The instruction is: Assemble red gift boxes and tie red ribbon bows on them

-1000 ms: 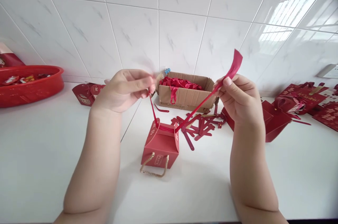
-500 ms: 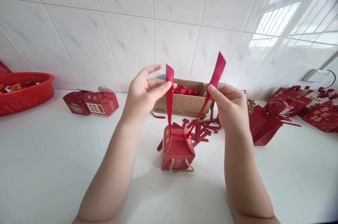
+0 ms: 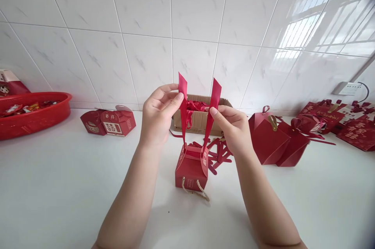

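A small red gift box (image 3: 191, 170) stands on the white table in front of me, with a twisted rope handle (image 3: 195, 193) hanging on its near side. A red ribbon (image 3: 208, 126) runs through the top of the box, and both its ends rise upward. My left hand (image 3: 162, 114) pinches one end between thumb and fingers. The other end is pinched in my right hand (image 3: 231, 126). Both ribbon tips stick up above my fingers, nearly level. The ribbon is pulled fairly straight on both sides.
Behind the box is a cardboard carton (image 3: 199, 122) of red ribbons, with red strips (image 3: 218, 155) scattered before it. Two patterned boxes (image 3: 117, 124) and a red basin (image 3: 35, 114) of wrapped sweets are at left. Larger red boxes (image 3: 271, 139) and bags (image 3: 359, 129) stand right.
My right hand has moved left and a little down, bringing the ribbon ends closer together. The gift box has turned slightly and its rope handle hangs lower. The view has shifted a little.
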`<state>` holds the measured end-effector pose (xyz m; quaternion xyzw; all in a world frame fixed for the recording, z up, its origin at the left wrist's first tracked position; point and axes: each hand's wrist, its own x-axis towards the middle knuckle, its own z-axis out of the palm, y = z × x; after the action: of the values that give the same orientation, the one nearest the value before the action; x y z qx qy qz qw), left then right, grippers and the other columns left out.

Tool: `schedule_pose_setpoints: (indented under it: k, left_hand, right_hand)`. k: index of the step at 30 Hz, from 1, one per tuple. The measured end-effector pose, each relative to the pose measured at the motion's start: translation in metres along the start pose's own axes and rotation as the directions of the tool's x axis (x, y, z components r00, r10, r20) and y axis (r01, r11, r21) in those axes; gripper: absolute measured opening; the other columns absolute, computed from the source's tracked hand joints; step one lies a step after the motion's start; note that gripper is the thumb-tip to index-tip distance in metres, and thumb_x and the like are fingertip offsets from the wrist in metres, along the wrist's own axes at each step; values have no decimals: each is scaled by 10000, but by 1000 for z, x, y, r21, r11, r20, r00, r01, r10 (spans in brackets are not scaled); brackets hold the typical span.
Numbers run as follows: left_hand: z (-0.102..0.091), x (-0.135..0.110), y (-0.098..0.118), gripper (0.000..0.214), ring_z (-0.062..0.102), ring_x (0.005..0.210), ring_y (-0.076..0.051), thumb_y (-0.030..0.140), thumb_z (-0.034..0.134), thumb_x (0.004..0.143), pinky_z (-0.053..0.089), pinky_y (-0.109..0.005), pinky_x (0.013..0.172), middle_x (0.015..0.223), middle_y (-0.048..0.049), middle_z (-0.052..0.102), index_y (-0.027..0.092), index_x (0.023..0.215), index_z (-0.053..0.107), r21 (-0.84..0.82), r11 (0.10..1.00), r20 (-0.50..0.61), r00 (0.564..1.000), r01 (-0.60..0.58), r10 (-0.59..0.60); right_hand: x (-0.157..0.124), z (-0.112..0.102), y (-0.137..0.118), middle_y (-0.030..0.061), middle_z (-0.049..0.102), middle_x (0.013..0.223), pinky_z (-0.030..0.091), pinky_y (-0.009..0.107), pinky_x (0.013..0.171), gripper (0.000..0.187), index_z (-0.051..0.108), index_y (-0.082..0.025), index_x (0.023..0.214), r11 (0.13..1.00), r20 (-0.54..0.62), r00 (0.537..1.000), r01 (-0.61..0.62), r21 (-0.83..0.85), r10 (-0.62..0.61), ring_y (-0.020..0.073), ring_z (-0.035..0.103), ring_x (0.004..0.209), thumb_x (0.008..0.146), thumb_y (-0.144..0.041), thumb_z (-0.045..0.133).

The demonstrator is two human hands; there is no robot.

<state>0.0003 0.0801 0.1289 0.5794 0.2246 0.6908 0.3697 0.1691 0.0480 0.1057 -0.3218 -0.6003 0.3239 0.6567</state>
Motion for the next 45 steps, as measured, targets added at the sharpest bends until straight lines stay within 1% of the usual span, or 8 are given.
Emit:
schedule_pose_setpoints:
  k: [13, 21, 27, 30, 34, 38, 41, 45]
  left_hand:
    - [2, -5, 3, 164, 679, 847, -143, 283, 770, 742, 534, -286, 839, 864, -9, 717, 210, 859, 680, 19, 997, -25, 997, -78, 78]
    - [2, -7, 5, 156, 689, 888, -171, 276, 772, 744, 539, -313, 859, 882, -24, 728, 207, 858, 692, -19, 999, 15, 999, -31, 32]
    - [2, -7, 6, 198, 697, 900, -190, 309, 788, 728, 549, -348, 882, 878, -21, 736, 218, 879, 697, -38, 999, 42, 999, -10, 12]
    - [7, -9, 6, 190, 703, 901, -198, 336, 785, 736, 553, -379, 899, 854, -13, 737, 225, 861, 696, -71, 997, 86, 996, -10, 16]
    - [16, -13, 4, 132, 693, 978, -208, 316, 780, 751, 562, -385, 901, 905, 0, 736, 242, 838, 715, -83, 993, 95, 991, -89, 96]
    - [22, -14, -3, 136, 666, 1066, -228, 301, 809, 717, 586, -362, 843, 1040, 17, 725, 271, 822, 728, -53, 984, 136, 975, -170, 176]
    - [23, -14, -7, 105, 704, 921, -192, 290, 790, 742, 596, -339, 768, 933, 31, 742, 294, 835, 741, -3, 976, 155, 964, -219, 216]
    - [26, -15, -7, 81, 684, 714, -132, 237, 786, 748, 569, -284, 626, 807, 43, 738, 287, 799, 748, 102, 934, 81, 938, -343, 336]
  right_hand:
    - [-1, 0, -1, 2, 634, 694, 470, 266, 599, 218, 708, -216, 758, 994, -4, 999, 50, -95, -51, 132, 567, 658, 830, -417, 665]
    - [-3, -1, -1, -11, 626, 670, 450, 250, 551, 199, 701, -218, 746, 996, -19, 999, 50, -71, -51, 115, 557, 616, 821, -401, 682]
    - [-3, 1, -3, 15, 713, 768, 546, 289, 714, 176, 731, -222, 790, 998, 11, 998, 57, -33, -56, 149, 660, 752, 836, -383, 674]
    - [-4, 3, -3, 12, 707, 725, 557, 281, 663, 165, 735, -214, 780, 999, 17, 999, 48, -21, -48, 140, 656, 689, 828, -365, 686]
    - [-7, 6, -3, 2, 705, 706, 580, 276, 636, 130, 743, -217, 849, 999, 25, 999, 26, 20, -27, 134, 665, 654, 808, -336, 711]
    - [-10, 7, -2, 20, 723, 779, 595, 296, 659, 182, 746, -200, 890, 996, -2, 996, 84, -25, -84, 152, 682, 710, 792, -352, 723]
    - [-11, 8, -5, 9, 684, 721, 553, 266, 575, 193, 746, -195, 887, 983, 14, 989, 149, -105, -149, 133, 640, 655, 821, -368, 691]
    - [-12, 10, -9, -17, 528, 570, 448, 243, 482, 299, 720, -198, 771, 957, 77, 972, 230, -179, -220, 98, 528, 547, 888, -439, 586]
